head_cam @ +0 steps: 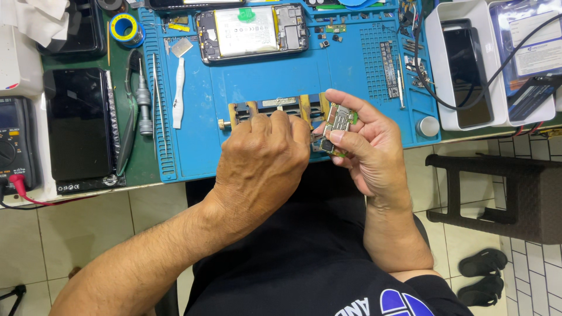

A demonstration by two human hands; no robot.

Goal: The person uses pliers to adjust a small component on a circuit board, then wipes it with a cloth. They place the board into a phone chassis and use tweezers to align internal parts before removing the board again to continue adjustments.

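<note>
Green circuit board (pixel 338 124) pinched in the right hand (pixel 366 146), just right of centre of the frame, thumb pressed across its lower edge and fingertips curled over the top edge. Palm turned up and toward the camera, wrist bent, forearm running down to the lower right. Left hand (pixel 263 161) closed into a loose fist at centre frame, back of the hand facing the camera, knuckles up, fingertips tucked under and hidden; cannot tell what, if anything, sits between them. Knuckles touching or just beside the board and right thumb. Left forearm stretching diagonally to the lower left corner.

Just behind both hands, a brass-and-black board clamp (pixel 275 108) lying on a blue work mat (pixel 281 76). Upper centre of the frame: an opened phone (pixel 252 32) with its white battery showing. On the mat's left part, a white pry tool (pixel 178 93) and thin tweezers (pixel 155 99). Left of the mat, a dark phone screen (pixel 79 123) lying flat, a multimeter (pixel 14 143) at the far left edge, a roll of blue and yellow tape (pixel 124 27) at upper left. Upper right: a white box (pixel 436 82) holding another dark phone.
</note>
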